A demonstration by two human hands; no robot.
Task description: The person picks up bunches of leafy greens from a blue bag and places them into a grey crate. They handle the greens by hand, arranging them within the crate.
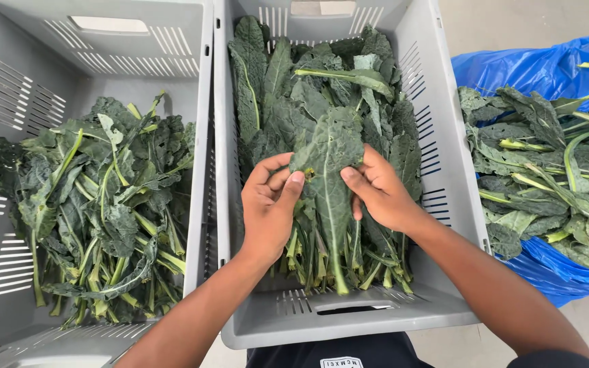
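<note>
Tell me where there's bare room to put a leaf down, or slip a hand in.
Left crate: bare grey floor behind its kale pile, up to the far wall. Middle crate: a thin bare strip at the near wall, below the stems; otherwise packed, both hands on one leaf. Blue bag: heaped with leaves, bare only at its far edge.

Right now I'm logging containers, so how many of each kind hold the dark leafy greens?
Grey plastic crates: 2, the left crate and the middle crate
Blue plastic bag: 1
Total: 3
</note>
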